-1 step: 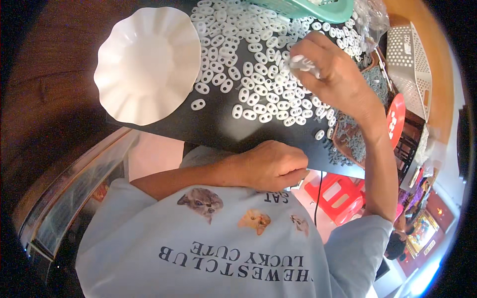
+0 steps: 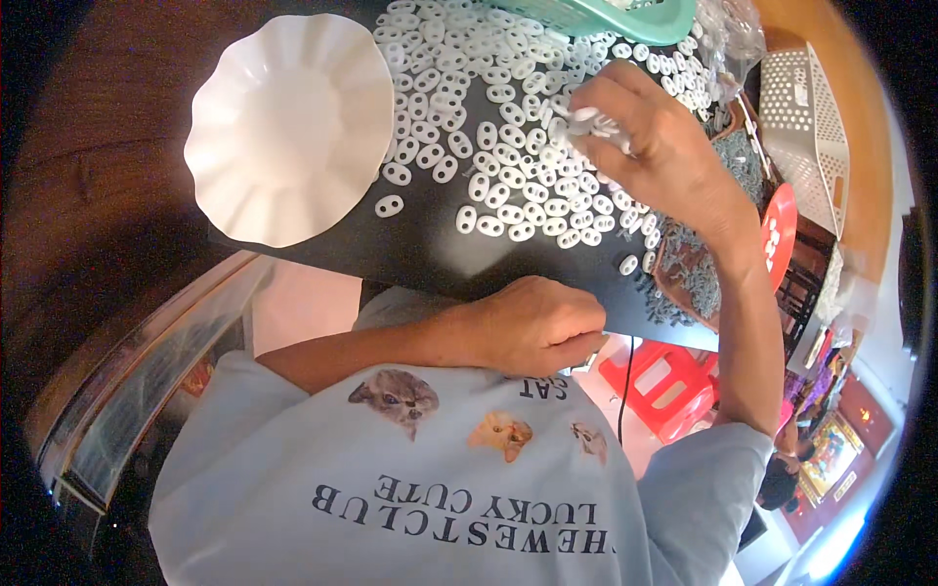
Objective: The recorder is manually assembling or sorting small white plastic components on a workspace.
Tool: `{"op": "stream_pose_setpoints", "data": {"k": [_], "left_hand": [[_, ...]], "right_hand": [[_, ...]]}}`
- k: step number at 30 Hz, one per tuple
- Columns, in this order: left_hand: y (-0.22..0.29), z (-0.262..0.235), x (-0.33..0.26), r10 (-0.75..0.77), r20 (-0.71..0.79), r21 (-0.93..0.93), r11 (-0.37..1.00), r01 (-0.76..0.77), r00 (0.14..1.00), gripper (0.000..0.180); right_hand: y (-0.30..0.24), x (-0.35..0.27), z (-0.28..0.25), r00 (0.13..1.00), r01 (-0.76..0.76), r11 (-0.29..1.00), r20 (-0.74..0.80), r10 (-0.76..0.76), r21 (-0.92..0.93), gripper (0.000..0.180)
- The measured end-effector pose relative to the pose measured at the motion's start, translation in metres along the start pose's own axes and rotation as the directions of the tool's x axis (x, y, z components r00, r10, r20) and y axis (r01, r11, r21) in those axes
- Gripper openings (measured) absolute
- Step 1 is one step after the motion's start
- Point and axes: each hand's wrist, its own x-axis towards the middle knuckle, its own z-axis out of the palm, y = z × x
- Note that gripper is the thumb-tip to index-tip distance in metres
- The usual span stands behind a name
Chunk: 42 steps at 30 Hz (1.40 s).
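My right hand (image 2: 660, 142) is raised over a spread of white oval plastic pieces with two holes each (image 2: 535, 190). Its curled fingers and thumb grip a small bunch of similar white pieces (image 2: 596, 125), partly hidden and blurred at the fingertips. Close to my body, just off the table's near edge, my left hand (image 2: 542, 317) is closed, thumb pressed against the fingers. A small pale and dark bit shows by that thumb; what it is I cannot make out.
A white scalloped bowl (image 2: 288, 132) stands left on the dark table (image 2: 430, 249). Far back is a green basket (image 2: 635, 21). At right lie a brown tray of small grey parts (image 2: 692, 278), a red plate (image 2: 779, 239) and a white perforated basket (image 2: 801, 122). Below is a red stool (image 2: 669, 396).
More white pieces show, blurred, at the fingertips of my right hand, to its left. My left hand has not moved.
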Motion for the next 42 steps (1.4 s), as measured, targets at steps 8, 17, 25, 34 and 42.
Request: {"op": "stream_pose_setpoints", "data": {"k": [8,17,25,34,42], "left_hand": [[-0.001,0.002,0.0,0.003,-0.02,-0.02,1.0,-0.003,1.0,0.021],[0.001,-0.001,-0.002,0.014,-0.02,-0.012,1.0,-0.014,1.0,0.022],[0.003,-0.005,-0.001,-0.015,0.0,-0.07,0.997,0.015,1.0,0.021],[0.006,-0.008,-0.004,0.023,-0.023,-0.109,0.994,-0.026,0.999,0.021],[-0.008,0.0,-0.01,0.1,-0.041,-0.066,0.993,-0.103,0.994,0.018]], "right_hand": [[0.002,-0.004,-0.021,0.993,-0.008,0.989,0.118,-0.009,0.148,0.03],[-0.004,-0.015,-0.041,0.983,-0.117,0.985,0.155,0.097,0.125,0.036],[-0.005,-0.024,-0.063,0.93,-0.285,0.933,0.298,0.214,0.221,0.039],[-0.023,0.0,-0.083,0.887,-0.428,0.756,0.393,0.245,0.496,0.033],[-0.013,0.088,-0.102,0.953,-0.284,0.85,0.032,0.301,0.444,0.028]]}}
